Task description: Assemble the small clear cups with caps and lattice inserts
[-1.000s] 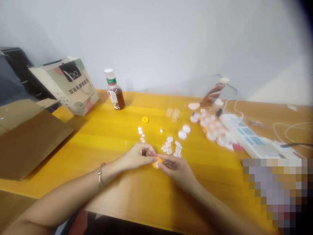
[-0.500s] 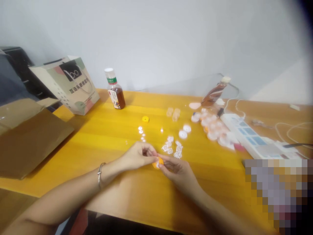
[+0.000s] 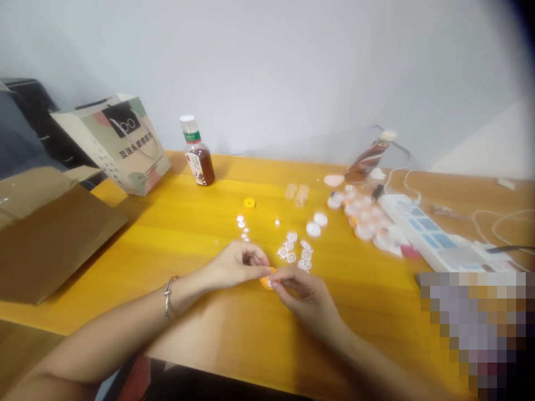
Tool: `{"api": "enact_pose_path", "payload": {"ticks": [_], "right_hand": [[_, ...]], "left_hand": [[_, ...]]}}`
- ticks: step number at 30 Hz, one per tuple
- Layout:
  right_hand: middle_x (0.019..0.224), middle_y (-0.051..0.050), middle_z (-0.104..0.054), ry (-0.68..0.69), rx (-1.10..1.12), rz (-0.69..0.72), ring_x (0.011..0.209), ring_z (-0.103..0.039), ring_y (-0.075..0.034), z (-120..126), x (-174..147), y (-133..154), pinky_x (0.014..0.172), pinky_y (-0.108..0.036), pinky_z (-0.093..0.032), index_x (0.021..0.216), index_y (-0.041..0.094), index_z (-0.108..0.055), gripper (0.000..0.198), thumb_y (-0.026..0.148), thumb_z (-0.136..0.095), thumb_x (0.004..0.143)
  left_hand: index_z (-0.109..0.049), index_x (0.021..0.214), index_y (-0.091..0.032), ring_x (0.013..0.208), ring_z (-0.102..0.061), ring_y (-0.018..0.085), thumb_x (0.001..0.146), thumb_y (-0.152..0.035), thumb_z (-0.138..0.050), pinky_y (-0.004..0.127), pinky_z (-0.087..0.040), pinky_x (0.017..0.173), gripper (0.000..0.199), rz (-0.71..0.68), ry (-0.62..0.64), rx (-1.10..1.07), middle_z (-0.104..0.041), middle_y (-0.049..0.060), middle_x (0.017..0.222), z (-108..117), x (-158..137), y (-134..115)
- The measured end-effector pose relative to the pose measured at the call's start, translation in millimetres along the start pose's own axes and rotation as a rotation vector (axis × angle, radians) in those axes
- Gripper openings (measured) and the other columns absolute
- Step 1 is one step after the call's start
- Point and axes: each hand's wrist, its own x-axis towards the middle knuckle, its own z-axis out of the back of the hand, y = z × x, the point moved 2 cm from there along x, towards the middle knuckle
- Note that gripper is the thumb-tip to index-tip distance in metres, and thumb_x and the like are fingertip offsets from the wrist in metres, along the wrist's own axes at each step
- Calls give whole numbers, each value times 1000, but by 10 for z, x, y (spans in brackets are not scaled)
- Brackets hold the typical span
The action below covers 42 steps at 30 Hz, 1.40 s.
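Low over the table's near side, a small orange disc (image 3: 264, 282) with a whitish middle sits between my two hands. My left hand (image 3: 240, 267) pinches its left edge between thumb and fingers. From the other side my right hand (image 3: 307, 292) closes thumb and forefinger over the disc's middle, partly hiding it; whether a tiny piece is in that pinch I cannot make out. Just beyond lie white openwork pieces (image 3: 288, 250), a row of small white discs (image 3: 241, 224), two larger white discs (image 3: 313, 229) and a yellow disc (image 3: 249, 203).
An open cardboard box (image 3: 62, 239) and a paper bag (image 3: 121, 145) stand on the left. Behind is an upright drink bottle (image 3: 199, 161). To the right are a tilted bottle (image 3: 368, 159), a blurred heap of round pieces (image 3: 363, 214), a power strip (image 3: 422, 223) and cables.
My right thumb and forefinger have shifted slightly left, further over the orange disc, and now cover more of it. My left hand stays nearly the same.
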Motion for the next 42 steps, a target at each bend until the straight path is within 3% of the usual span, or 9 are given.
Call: {"api": "enact_pose_path", "payload": {"ticks": [6, 16, 30, 35, 40, 42], "right_hand": [[74, -2, -67, 12, 17, -53, 72, -64, -15, 5, 0, -12, 73, -29, -52, 72, 20, -63, 5, 23, -59, 72], [78, 0, -68, 44, 262, -226, 76, -64, -14, 72, 57, -66, 76, -30, -49, 91, 23, -61, 21, 22, -65, 70], [67, 3, -68, 3, 327, -270, 61, -62, -11, 107, 84, -104, 67, -28, -50, 92, 25, -65, 28, 22, -70, 64], [71, 1, -69, -42, 311, -311, 63, -62, -12, 134, 104, -128, 68, -28, -51, 92, 23, -65, 29, 26, -71, 64], [72, 1, -69, -147, 369, -353, 63, -63, -11, 189, 141, -176, 68, -27, -51, 92, 23, -65, 30, 28, -71, 63], [72, 1, -69, -168, 381, -357, 65, -63, -12, 201, 149, -192, 69, -27, -52, 92, 23, -65, 30, 29, -71, 63]], "left_hand": [[-60, 74, -10, 59, -54, 8, 69, -25, -64, 20, -42, 58, 16, -7, 52, 14, -62, 4, 68, 21, 7, 16], [-63, 80, -11, 54, -49, 6, 72, -31, -63, 20, -39, 53, 22, 13, 15, -2, -60, 3, 65, 66, 17, 30], [-63, 84, -12, 56, -53, 8, 73, -33, -61, 21, -41, 55, 24, -31, -19, 20, -63, 4, 69, 59, 18, 19], [-62, 92, -16, 73, -56, 12, 79, -36, -53, 24, -43, 68, 26, -157, -44, 341, -64, 4, 82, 203, -21, -111], [-56, 107, -23, 89, -52, 18, 68, -38, -65, 28, -40, 78, 43, -243, 109, 794, -56, 5, 100, 272, -121, -119], [-59, 100, -21, 83, -53, 17, 70, -30, -62, 27, -41, 75, 31, -238, 134, 834, -56, 4, 97, 273, -115, -65]]}}
